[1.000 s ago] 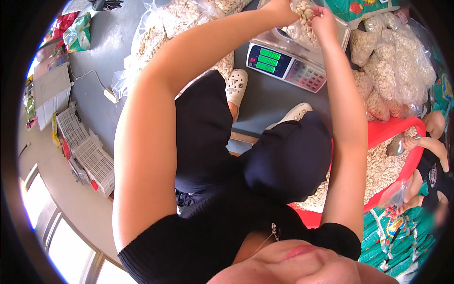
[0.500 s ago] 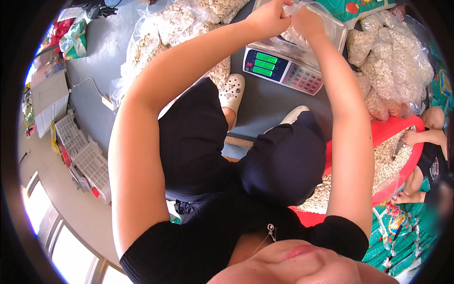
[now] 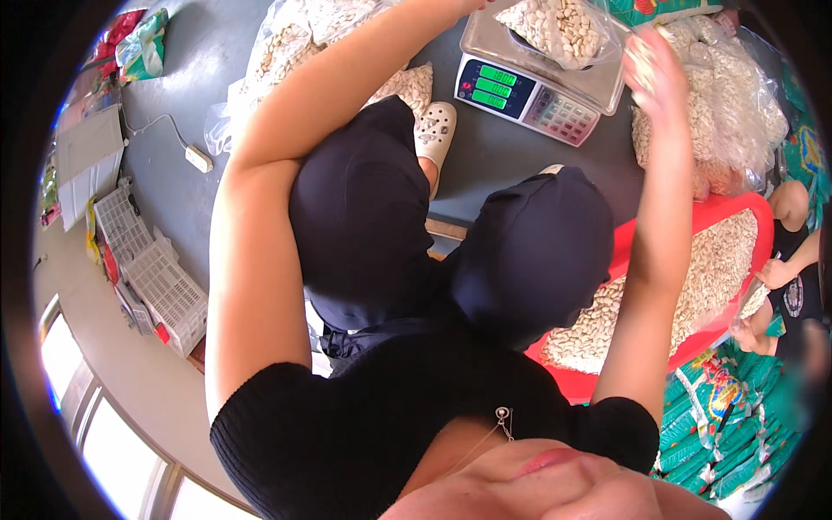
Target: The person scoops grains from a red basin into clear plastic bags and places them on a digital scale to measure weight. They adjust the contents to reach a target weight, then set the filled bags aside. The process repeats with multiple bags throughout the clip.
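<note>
A clear plastic bag of pale, bean-like pieces [image 3: 555, 33] rests on the metal pan of a digital scale [image 3: 617, 87]. My right hand [image 3: 659, 78] is raised just right of the bag and blurred by motion. Its fingers are curled round a few of the pale pieces. Only a sliver of my left hand [image 3: 472, 3] shows at the top edge, left of the bag. Its fingers are cut off, so I cannot see what they touch. The scale's green display [image 3: 496, 89] is lit and faces me.
A red tub [image 3: 761, 217] of loose pale pieces stands by my right knee; a co-worker's hands [image 3: 776, 273] are at its far side. Filled clear bags [image 3: 737, 113] lie right of the scale, others [image 3: 290, 52] to the left. White crates [image 3: 165, 290] sit by the wall.
My right hand has left the bag and moved right, now holding pale pieces. My left hand has slipped mostly out of view. The co-worker's hand has come out of the tub.
</note>
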The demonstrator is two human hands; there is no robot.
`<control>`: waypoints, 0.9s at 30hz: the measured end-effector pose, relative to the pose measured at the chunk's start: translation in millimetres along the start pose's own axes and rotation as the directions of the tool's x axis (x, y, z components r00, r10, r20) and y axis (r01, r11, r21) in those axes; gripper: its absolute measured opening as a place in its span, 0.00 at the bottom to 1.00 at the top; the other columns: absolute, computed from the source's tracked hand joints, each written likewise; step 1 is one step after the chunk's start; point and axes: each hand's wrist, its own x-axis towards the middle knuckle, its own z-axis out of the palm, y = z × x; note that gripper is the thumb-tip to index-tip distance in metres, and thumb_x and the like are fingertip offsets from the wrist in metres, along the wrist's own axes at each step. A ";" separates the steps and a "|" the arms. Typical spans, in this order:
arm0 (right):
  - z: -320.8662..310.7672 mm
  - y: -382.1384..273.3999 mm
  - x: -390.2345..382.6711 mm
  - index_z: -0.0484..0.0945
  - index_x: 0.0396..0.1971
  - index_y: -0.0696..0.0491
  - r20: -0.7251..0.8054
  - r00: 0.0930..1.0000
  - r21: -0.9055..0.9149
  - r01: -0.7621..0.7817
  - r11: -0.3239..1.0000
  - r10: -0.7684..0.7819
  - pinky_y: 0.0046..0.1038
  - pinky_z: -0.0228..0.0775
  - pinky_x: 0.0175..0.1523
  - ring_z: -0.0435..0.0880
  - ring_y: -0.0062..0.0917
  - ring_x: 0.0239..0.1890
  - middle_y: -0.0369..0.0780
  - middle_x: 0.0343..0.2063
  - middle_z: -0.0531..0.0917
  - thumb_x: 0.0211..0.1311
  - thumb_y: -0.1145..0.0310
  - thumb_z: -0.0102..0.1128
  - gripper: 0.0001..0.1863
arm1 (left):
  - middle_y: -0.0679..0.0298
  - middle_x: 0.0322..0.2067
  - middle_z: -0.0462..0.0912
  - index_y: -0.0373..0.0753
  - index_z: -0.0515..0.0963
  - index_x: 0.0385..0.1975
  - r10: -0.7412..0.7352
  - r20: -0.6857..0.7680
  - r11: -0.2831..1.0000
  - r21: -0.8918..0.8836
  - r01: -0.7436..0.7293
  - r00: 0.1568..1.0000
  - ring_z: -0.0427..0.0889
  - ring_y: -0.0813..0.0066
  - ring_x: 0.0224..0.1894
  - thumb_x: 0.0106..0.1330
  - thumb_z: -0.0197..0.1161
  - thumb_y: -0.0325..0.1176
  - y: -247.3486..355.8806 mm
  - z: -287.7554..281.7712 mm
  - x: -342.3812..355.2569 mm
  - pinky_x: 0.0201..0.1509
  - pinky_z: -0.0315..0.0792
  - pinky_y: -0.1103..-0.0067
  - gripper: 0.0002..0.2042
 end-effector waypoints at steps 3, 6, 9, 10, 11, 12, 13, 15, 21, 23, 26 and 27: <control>-26.5 -36.9 -120.8 0.72 0.36 0.51 -0.176 0.983 0.200 0.093 0.975 -0.057 0.19 0.60 0.19 0.72 0.19 0.20 0.37 0.28 0.77 0.68 0.62 0.49 0.09 | 0.63 0.27 0.75 0.36 0.67 0.55 -0.015 0.004 0.999 0.032 0.015 1.000 0.74 0.76 0.22 0.58 0.57 0.29 8.0 3.2 -11.8 0.21 0.68 0.79 0.22; -62.9 -70.5 -253.5 0.70 0.33 0.49 -0.640 0.750 -0.103 0.129 0.986 -0.165 0.18 0.60 0.17 0.70 0.18 0.18 0.35 0.29 0.75 0.70 0.61 0.46 0.09 | 0.63 0.25 0.75 0.36 0.68 0.54 0.011 0.023 1.000 -0.011 -0.011 1.000 0.74 0.76 0.22 0.58 0.57 0.28 2.3 8.8 -10.2 0.21 0.69 0.79 0.22; -113.8 -80.1 -364.0 0.68 0.34 0.50 -0.630 0.743 -0.226 0.101 0.969 -0.224 0.18 0.61 0.19 0.70 0.19 0.20 0.35 0.29 0.72 0.70 0.61 0.44 0.09 | 0.63 0.24 0.76 0.36 0.68 0.53 0.048 0.072 0.998 0.035 -0.050 0.996 0.75 0.76 0.22 0.58 0.57 0.28 -4.6 11.6 -4.6 0.22 0.70 0.79 0.21; -138.6 -78.4 -398.7 0.70 0.37 0.52 -0.638 0.737 -0.254 0.073 0.964 -0.224 0.21 0.67 0.22 0.73 0.22 0.23 0.36 0.32 0.75 0.70 0.62 0.44 0.10 | 0.64 0.23 0.76 0.36 0.68 0.53 0.060 0.095 0.996 0.064 -0.067 0.994 0.75 0.77 0.21 0.58 0.57 0.28 -5.0 13.7 -4.0 0.22 0.70 0.79 0.21; -177.4 -70.3 -438.1 0.69 0.42 0.53 -0.621 0.712 -0.604 -0.167 0.779 -0.328 0.24 0.69 0.29 0.76 0.26 0.28 0.38 0.36 0.76 0.69 0.61 0.45 0.12 | 0.64 0.23 0.76 0.36 0.68 0.53 0.061 0.100 0.994 0.082 -0.069 0.993 0.75 0.77 0.21 0.58 0.57 0.28 -4.2 20.2 -4.3 0.22 0.70 0.79 0.21; -220.6 -59.5 -478.6 0.69 0.48 0.54 -0.567 0.710 -0.812 -0.397 0.429 -0.417 0.28 0.72 0.35 0.78 0.30 0.33 0.40 0.41 0.77 0.69 0.60 0.46 0.15 | 0.64 0.22 0.76 0.35 0.68 0.53 0.065 0.106 0.993 0.094 -0.075 0.992 0.75 0.77 0.21 0.58 0.57 0.29 -2.6 27.6 -4.1 0.22 0.71 0.79 0.21; -243.1 -51.1 -496.5 0.68 0.53 0.56 -0.486 0.741 -0.835 -0.550 -0.004 -0.463 0.31 0.74 0.42 0.80 0.33 0.38 0.42 0.45 0.78 0.68 0.60 0.47 0.19 | 0.65 0.22 0.76 0.35 0.68 0.53 0.065 0.100 0.990 0.117 -0.077 0.993 0.75 0.77 0.21 0.58 0.57 0.29 -1.6 29.9 -5.0 0.23 0.71 0.79 0.21; -225.2 -23.9 -478.8 0.67 0.58 0.55 -0.545 0.761 -0.710 -0.642 -0.289 -0.350 0.33 0.69 0.52 0.77 0.37 0.48 0.46 0.50 0.76 0.66 0.59 0.49 0.24 | 0.65 0.23 0.75 0.36 0.68 0.53 0.064 0.104 0.991 0.106 -0.075 0.992 0.74 0.77 0.21 0.59 0.57 0.29 -1.9 23.6 -7.7 0.23 0.71 0.79 0.20; -74.8 -42.1 -288.8 0.78 0.49 0.52 -0.507 0.711 -0.804 -0.593 -0.030 -0.487 0.31 0.70 0.52 0.81 0.35 0.47 0.46 0.45 0.82 0.64 0.60 0.54 0.17 | 0.65 0.27 0.75 0.36 0.68 0.53 -0.008 0.073 1.000 0.029 0.006 0.997 0.73 0.77 0.23 0.59 0.57 0.29 -11.1 3.9 -9.9 0.23 0.69 0.80 0.20; -30.2 -32.9 -213.6 0.80 0.43 0.54 -0.258 0.797 -0.957 -0.288 0.031 -0.546 0.28 0.72 0.48 0.83 0.33 0.42 0.43 0.41 0.83 0.63 0.67 0.56 0.12 | 0.65 0.27 0.75 0.37 0.68 0.52 -0.039 0.081 0.999 0.003 0.039 0.996 0.73 0.78 0.23 0.59 0.57 0.29 -15.2 8.7 -7.4 0.23 0.68 0.80 0.20; 38.5 1.8 -80.0 0.81 0.41 0.50 0.093 0.865 -0.995 0.065 -0.073 -0.493 0.30 0.73 0.43 0.81 0.38 0.40 0.42 0.37 0.83 0.60 0.73 0.52 0.11 | 0.66 0.27 0.75 0.37 0.69 0.51 -0.046 0.028 0.999 0.015 0.045 0.999 0.73 0.78 0.23 0.59 0.58 0.28 -21.6 -7.3 -8.3 0.23 0.67 0.79 0.19; 38.6 15.9 -38.1 0.80 0.41 0.49 0.199 0.873 -0.980 0.172 -0.100 -0.445 0.34 0.72 0.43 0.81 0.39 0.41 0.43 0.39 0.82 0.58 0.74 0.48 0.14 | 0.66 0.27 0.75 0.38 0.69 0.51 -0.008 0.036 1.000 0.001 0.008 0.999 0.73 0.78 0.23 0.59 0.58 0.28 -35.2 -6.0 -2.0 0.24 0.67 0.79 0.19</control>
